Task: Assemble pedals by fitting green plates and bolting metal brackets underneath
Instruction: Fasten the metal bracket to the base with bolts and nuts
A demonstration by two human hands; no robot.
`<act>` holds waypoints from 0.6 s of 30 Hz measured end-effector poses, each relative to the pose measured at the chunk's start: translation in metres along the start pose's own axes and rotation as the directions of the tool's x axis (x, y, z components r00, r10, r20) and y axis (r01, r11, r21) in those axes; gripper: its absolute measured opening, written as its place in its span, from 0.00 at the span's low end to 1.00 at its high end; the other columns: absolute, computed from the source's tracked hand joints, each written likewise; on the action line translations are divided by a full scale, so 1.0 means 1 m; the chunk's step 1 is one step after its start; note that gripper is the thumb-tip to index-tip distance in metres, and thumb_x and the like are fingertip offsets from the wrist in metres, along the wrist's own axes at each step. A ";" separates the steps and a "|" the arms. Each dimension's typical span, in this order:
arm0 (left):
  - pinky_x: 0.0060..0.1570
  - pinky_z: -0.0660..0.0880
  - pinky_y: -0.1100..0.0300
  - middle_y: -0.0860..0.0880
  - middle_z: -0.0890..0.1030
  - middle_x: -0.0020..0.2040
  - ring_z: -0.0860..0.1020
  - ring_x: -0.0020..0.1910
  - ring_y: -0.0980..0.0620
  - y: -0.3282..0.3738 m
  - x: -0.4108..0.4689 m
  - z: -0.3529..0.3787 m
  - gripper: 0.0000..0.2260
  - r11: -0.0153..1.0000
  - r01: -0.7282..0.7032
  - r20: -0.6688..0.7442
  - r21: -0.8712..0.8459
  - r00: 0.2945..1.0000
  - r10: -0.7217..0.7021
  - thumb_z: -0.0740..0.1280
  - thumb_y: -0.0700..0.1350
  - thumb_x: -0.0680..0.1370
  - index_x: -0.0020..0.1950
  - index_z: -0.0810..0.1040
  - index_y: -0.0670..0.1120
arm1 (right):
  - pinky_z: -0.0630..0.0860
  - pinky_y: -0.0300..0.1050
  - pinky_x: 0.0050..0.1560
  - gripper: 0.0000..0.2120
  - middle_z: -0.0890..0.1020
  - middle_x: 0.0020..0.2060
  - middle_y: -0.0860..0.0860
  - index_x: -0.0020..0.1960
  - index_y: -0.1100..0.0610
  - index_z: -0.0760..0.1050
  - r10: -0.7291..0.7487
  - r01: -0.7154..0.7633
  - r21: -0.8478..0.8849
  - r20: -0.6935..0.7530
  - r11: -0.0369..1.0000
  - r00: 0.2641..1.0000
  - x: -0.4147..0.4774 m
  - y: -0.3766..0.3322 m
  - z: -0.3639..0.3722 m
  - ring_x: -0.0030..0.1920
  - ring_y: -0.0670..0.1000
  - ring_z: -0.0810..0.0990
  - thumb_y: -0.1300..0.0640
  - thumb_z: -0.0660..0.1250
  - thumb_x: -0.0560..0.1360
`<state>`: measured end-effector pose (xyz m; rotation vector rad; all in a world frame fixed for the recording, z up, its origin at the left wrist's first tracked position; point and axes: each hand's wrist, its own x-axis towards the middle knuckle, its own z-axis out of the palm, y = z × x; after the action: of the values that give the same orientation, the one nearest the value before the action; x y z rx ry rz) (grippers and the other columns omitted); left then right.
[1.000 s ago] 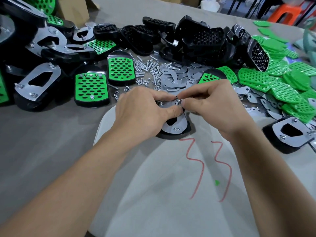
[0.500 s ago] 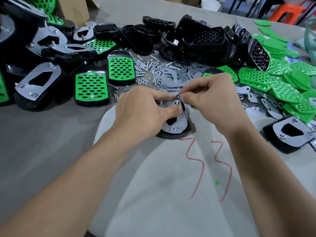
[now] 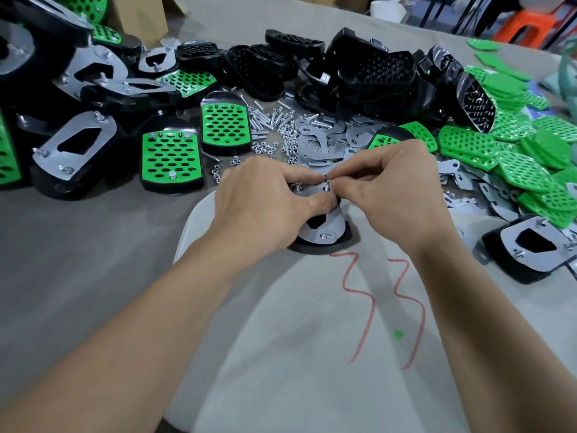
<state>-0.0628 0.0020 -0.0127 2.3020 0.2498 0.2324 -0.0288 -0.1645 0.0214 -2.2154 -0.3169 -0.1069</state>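
Pedal: the black pedal (image 3: pixel 324 245) lies upside down on the white sheet (image 3: pixel 312 354) on the tabletop (image 3: pixel 78 260), right in front of me, with its metal bracket (image 3: pixel 326 228) facing up.
Left hand: my left hand (image 3: pixel 265 201) holds the pedal. The thumb presses on the bracket, the other fingers curl over the far edge, and the forefinger reaches to the bolt (image 3: pixel 327 186).
Right hand: my right hand (image 3: pixel 396 189) pinches a small silver nut (image 3: pixel 325 179) between thumb and forefinger at the tip of the bolt. The remaining fingers are loosely curled.
Handling, pedal: I judge it stiff, light moulded plastic that may skid on the sheet, so it wants pinning down through the bracket.
Handling, bracket: it looks like thin, rigid sheet metal. I would press on the flat face rather than the cut edges.
Handling, nut: it is tiny, smooth and easy to drop. I would take it by its sides with the fingertips and start it square on the thread.
Since a second ago: the pedal, the bracket and my left thumb have not moved. My right fingertips sit slightly higher on the bolt and have rolled round a little, which I read as turning the nut.
Nearby: loose nuts (image 3: pixel 281 142) lie beyond my hands, and green plates (image 3: pixel 515 157) are heaped to the right.
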 end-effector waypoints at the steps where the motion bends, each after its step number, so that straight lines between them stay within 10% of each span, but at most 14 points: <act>1: 0.40 0.72 0.58 0.61 0.85 0.45 0.81 0.48 0.54 0.000 0.000 0.000 0.19 1.000 -0.003 0.000 0.001 1.000 0.003 0.73 0.73 0.64 0.52 0.84 0.70 | 0.83 0.42 0.39 0.09 0.85 0.31 0.45 0.40 0.49 0.87 -0.010 0.010 -0.001 0.013 1.000 1.000 0.000 0.001 -0.001 0.34 0.45 0.85 0.63 0.76 0.69; 18: 0.43 0.73 0.60 0.66 0.85 0.52 0.81 0.52 0.58 -0.001 0.001 0.001 0.19 1.000 -0.002 -0.019 0.005 1.000 0.002 0.73 0.73 0.62 0.50 0.83 0.69 | 0.81 0.48 0.41 0.09 0.85 0.34 0.59 0.39 0.56 0.87 0.005 -0.066 0.181 0.319 0.981 0.948 0.024 0.008 -0.009 0.34 0.52 0.82 0.69 0.77 0.68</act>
<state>-0.0621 0.0019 -0.0137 2.3062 0.2579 0.2555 -0.0037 -0.1715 0.0254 -2.0430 -0.4444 0.2934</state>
